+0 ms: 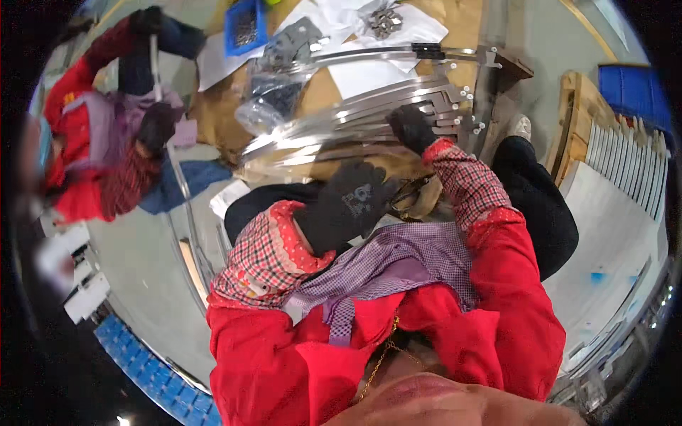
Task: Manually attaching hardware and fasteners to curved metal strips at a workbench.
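Several long silvery metal strips (334, 128) lie side by side across the brown work surface, with hinge-like brackets and small rollers or pins at their right ends. My right hand (412, 129), in a black glove, is closed over one strip near its bracket end; the fingertips are partly hidden. Nearer to me, my left hand (348, 202) hovers over my lap in a matching glove. Its fingers are stretched out a little apart, and nothing shows in them. Beyond the strips, another metal bar (455, 52) with a dark piece on it lies crosswise.
A blue bin (246, 27) of small parts stands at the back, near a pile of small metal pieces (384, 23) on white paper. Clear plastic bags (266, 106) lie left. A co-worker (106, 135) at left holds a long metal bar. White panels (625, 167) stand in a wooden rack at right.
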Demonstrator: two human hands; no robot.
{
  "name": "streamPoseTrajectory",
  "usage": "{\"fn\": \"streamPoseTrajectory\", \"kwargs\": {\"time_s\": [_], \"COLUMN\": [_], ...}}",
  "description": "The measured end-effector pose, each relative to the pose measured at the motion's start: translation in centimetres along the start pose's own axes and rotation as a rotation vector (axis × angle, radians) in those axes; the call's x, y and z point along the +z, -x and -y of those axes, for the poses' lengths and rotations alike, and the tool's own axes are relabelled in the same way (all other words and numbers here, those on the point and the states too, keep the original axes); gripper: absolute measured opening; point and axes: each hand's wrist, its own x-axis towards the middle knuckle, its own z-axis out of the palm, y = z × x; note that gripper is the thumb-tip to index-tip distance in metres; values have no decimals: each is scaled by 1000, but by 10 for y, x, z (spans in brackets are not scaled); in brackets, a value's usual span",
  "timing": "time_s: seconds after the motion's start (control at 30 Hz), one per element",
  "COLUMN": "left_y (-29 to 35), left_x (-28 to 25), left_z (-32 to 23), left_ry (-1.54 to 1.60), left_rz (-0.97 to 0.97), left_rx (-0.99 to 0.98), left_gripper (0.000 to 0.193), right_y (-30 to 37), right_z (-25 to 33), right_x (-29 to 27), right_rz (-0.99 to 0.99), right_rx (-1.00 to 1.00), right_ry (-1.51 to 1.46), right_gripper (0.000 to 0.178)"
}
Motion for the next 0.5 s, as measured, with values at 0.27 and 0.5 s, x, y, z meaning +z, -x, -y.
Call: {"fn": "streamPoseTrajectory", "kwargs": {"time_s": [0.27,0.5], "left_y": [28,64], "left_x": [19,50], "left_z": [-61,-107], "left_ry": [-59,-75], "left_rz": [44,38], "left_rx": [-69,-122], "left_gripper": [39,37], "right_y": [63,68], "right_z": [52,58], "right_x": [11,21], "right_rz": [213,37], "right_rx": [37,-75], "right_ry": [-46,-34], "right_gripper": [18,20]}}
